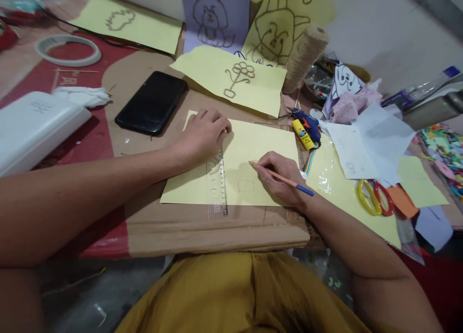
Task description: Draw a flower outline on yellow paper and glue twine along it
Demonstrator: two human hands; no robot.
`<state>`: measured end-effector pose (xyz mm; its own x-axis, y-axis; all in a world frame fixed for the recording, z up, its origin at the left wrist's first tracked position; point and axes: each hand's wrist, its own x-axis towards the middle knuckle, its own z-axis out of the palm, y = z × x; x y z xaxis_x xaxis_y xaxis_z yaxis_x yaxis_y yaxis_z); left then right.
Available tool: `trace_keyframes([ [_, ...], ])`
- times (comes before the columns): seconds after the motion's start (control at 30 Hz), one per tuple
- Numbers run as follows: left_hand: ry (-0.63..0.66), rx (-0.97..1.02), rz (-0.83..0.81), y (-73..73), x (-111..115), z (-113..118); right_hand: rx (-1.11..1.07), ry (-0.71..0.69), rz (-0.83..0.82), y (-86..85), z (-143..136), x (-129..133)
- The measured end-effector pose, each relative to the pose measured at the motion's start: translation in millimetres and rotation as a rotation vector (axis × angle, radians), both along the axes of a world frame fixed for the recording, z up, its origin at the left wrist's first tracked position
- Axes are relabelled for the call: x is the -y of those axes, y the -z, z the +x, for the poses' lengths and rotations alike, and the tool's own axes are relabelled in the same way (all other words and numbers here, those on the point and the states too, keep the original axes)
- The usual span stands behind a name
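Note:
A yellow sheet lies on the cardboard-covered table, with a small faint pencil outline near its lower middle. My right hand rests on the sheet's right part, its fingers closed round a pencil with a blue end; the tip is just above the outline, at the paper or very near it. On the upper left of the sheet lies my left hand, fingers bent and over the top end of a clear plastic ruler. Whether the fingers grip the ruler or only press on it is hidden.
A black phone lies left of the sheet. Behind stand a flower drawing and a twine spool. To the right are a glue stick, scissors and loose papers. A tape roll and white box are left.

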<state>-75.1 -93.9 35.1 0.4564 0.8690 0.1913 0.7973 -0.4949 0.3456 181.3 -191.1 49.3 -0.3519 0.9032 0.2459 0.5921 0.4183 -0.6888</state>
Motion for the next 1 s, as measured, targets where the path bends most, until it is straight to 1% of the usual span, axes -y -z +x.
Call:
trace_keyframes([
  [0.2, -0.001, -0.009, -0.013, -2.6, 0.7, 2.0, 0.005, -0.026, -0.001, -0.9, -1.3, -1.4],
  [0.4, 0.0, 0.032, 0.005, 1.1, -0.3, 0.5, 0.037, -0.08, 0.06, -1.8, 0.6, -3.8],
  [0.53, 0.015, 0.023, -0.007, 1.8, -1.7, 0.1, 0.045, -0.095, 0.063, -2.4, 2.5, -3.5],
  [0.73, 0.008, 0.017, -0.017, 1.3, -1.3, 0.5, 0.036, -0.051, 0.017, -2.0, 2.0, -2.5],
  [1.0, -0.002, 0.01, -0.026, -3.8, 2.4, 2.1, 0.077, -0.021, -0.026, -1.0, 0.1, -2.5],
])
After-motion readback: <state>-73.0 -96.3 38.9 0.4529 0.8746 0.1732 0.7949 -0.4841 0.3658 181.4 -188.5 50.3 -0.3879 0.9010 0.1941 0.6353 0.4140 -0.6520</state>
